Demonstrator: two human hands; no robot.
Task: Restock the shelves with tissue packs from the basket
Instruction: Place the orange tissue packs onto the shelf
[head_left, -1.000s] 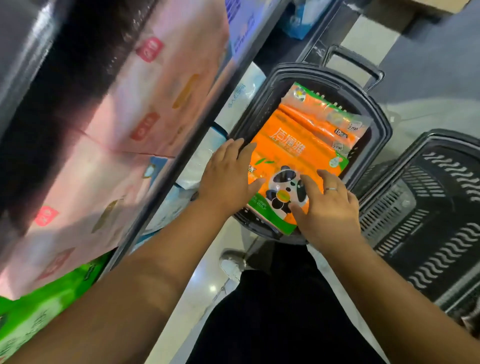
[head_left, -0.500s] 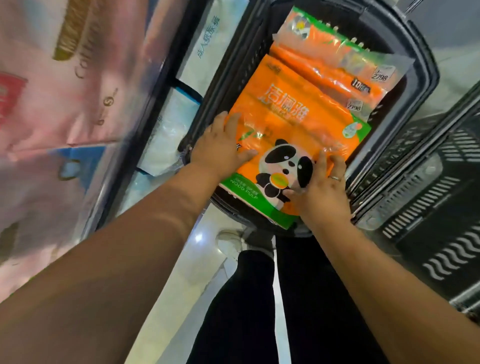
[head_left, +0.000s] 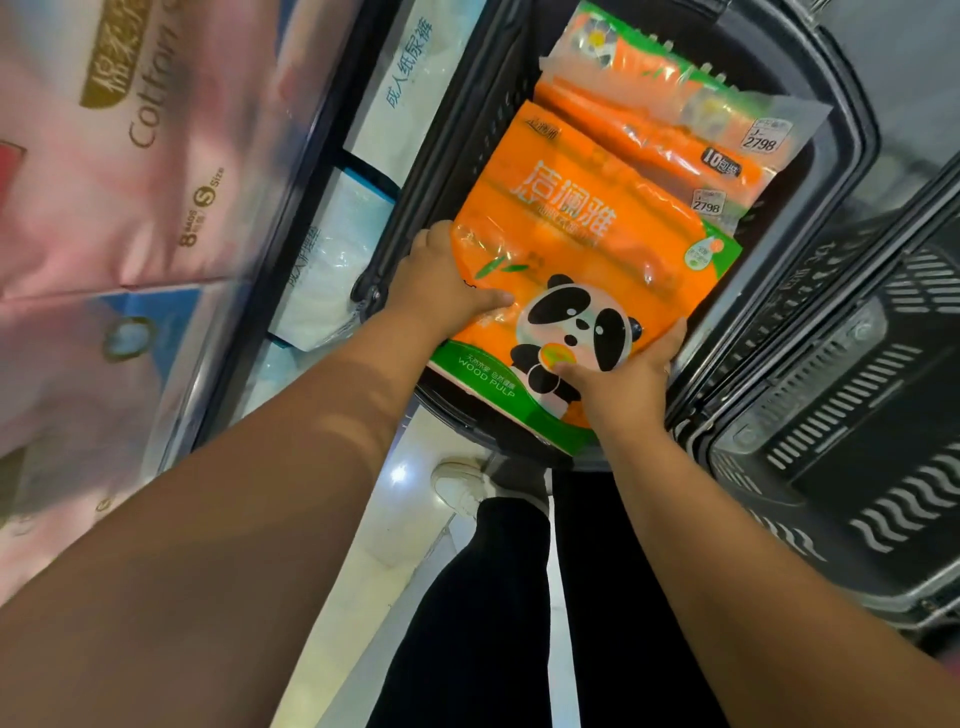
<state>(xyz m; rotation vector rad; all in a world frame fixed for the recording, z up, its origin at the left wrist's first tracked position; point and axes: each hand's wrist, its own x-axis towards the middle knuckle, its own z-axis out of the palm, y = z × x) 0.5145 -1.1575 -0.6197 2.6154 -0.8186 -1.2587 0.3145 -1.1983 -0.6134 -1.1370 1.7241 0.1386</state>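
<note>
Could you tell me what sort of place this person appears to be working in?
Most likely a supermarket or similar shop. A shelf at the left holds wrapped pink packs, the orange tissue pack is in a black shopping basket, and the pack behind it bears a price sticker.

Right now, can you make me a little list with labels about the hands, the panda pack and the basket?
Panda pack: orange, on top in the basket
Left hand: grips its left edge
Right hand: grips its lower right corner
Second pack: partly under the panda pack, farther back
Basket: dark, holds both packs
</note>
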